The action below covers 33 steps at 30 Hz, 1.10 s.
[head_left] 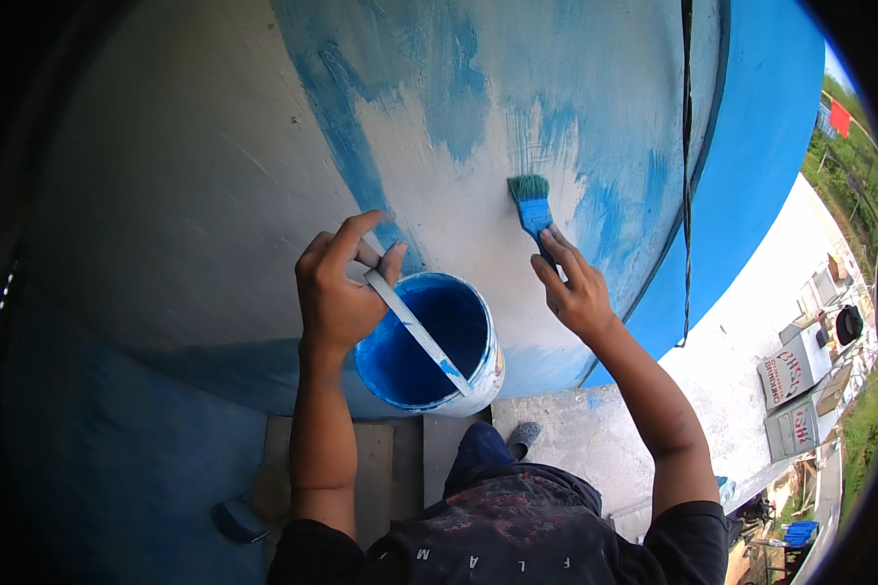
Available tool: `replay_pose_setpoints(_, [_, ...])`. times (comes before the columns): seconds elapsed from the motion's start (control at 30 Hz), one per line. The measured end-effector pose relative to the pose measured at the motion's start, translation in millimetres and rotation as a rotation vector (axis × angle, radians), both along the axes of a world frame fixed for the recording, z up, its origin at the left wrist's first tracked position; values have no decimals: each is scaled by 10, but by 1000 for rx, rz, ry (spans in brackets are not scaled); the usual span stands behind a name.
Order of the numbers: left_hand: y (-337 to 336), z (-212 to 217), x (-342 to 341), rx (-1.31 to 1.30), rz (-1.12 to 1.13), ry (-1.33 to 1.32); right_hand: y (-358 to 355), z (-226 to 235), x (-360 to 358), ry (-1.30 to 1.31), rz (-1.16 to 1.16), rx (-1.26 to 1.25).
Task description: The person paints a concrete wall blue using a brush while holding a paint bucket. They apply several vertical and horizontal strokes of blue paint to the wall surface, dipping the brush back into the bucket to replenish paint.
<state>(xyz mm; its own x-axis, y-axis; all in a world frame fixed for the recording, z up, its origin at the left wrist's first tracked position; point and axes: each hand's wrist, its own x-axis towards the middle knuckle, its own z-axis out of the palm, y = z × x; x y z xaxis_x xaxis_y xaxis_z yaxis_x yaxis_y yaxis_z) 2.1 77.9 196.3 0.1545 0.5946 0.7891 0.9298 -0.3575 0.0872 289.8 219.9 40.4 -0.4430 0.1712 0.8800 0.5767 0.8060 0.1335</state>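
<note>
My right hand [579, 292] grips a paintbrush [534, 207] by its handle. The brush has a blue ferrule and green-blue bristles, and the bristle tips meet the wall [449, 185], which carries streaky, uneven blue paint over white. In my left hand [337, 292] hangs a paint bucket [490, 375], held by its flat pale handle strap [421, 334]. The thumb and fingers of that hand curl at the strap's upper end. Blue coats the inside of the bucket; how much paint lies in it I cannot tell. White and blue smears mark its outside.
A dark cable [687, 195] hangs down the wall, near a solid blue curved band [756, 156]. White-and-grey boxes [795, 370] stand on the pale ground at the right. Below me are a grey clog [524, 439] and a board [376, 478].
</note>
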Motion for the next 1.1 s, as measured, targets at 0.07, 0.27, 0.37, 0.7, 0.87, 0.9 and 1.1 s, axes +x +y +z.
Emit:
replay_pose_setpoints(0.07, [-2, -315, 96, -101, -120, -93, -220, -349, 44, -37, -15, -116])
replay_pose_setpoints(0.27, [-160, -1115, 720, -568, -268, -617, -855, -247, 530, 605, 20, -810])
replay_pose_setpoints(0.37, [-251, -1514, 881, -964, -283, -903, -1173, -288, 907, 1135, 182, -1085])
replay_pose_setpoints(0.7, [-495, -2356, 1197, -1128, -246, -1209, -1583, -817, 837, 731, 384, -1800])
replay_pose_setpoints(0.87, [-380, -2456, 1018, -1150, -161, -1225, -1628, -1371, 207, 160, 243, -1381])
replay_pose_setpoints(0.9, [-382, -2521, 968, -1132, -134, -1169, -1645, -1475, 164, 61, 233, -1329])
replay_pose_setpoints(1.1, [-473, -3110, 444, -1415, 170, -797, -1597, -1573, 351, -181, -1, -1384])
